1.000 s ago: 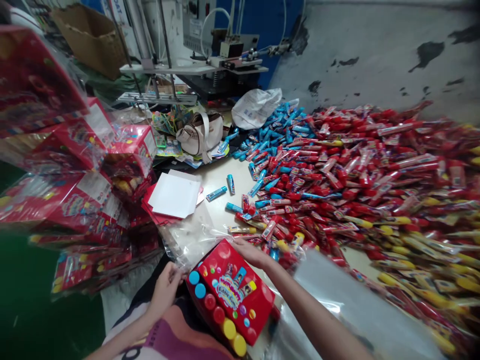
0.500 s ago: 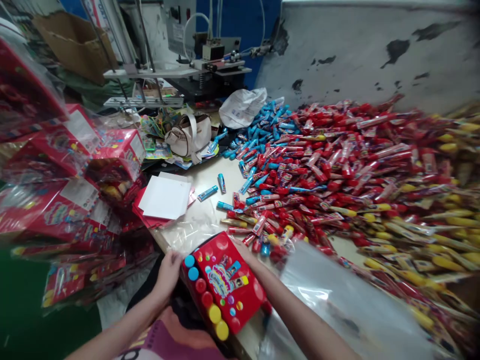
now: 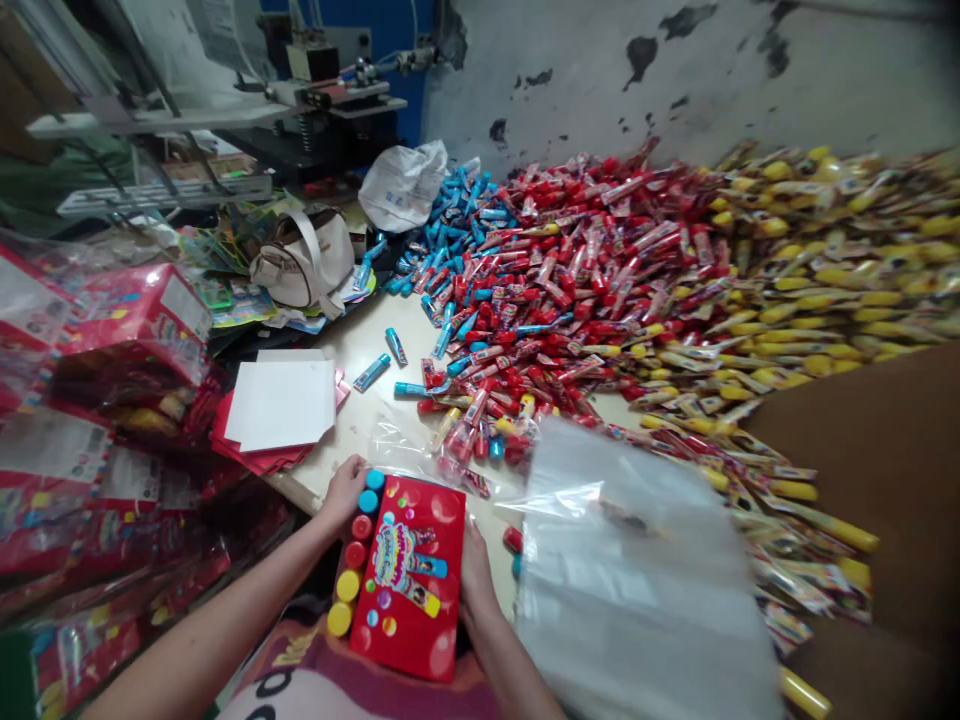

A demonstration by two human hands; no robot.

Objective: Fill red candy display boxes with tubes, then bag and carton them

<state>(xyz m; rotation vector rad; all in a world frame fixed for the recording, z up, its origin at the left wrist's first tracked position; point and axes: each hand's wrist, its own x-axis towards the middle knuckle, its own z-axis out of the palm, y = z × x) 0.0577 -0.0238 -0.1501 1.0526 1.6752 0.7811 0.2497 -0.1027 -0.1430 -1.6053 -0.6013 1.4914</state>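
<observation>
A red display box (image 3: pixel 409 590) with a printed front sits tilted in front of my body, between both hands. Blue, red and yellow round caps of tubes line its left side. My left hand (image 3: pixel 346 492) is closed at the box's upper left corner, where the rim of a clear plastic bag (image 3: pixel 401 440) meets it. Beyond the box's far end the bag spreads over the table. Along the right side of the box lies my right hand (image 3: pixel 474 570), closed against it, with its fingertips partly hidden.
Heaped tubes, blue (image 3: pixel 450 215), red (image 3: pixel 592 240) and yellow (image 3: pixel 840 280), cover the table's back and right. Flat clear bags (image 3: pixel 637 570) lie at right, beside brown cardboard (image 3: pixel 870 450). White cards (image 3: pixel 281 400), wrapped red boxes (image 3: pixel 135 320) and a handbag (image 3: pixel 304 260) are at left.
The box has turned more upright in view and come nearer my body, with both hands still on it. My view has swung to the right, showing more yellow tubes and the cardboard.
</observation>
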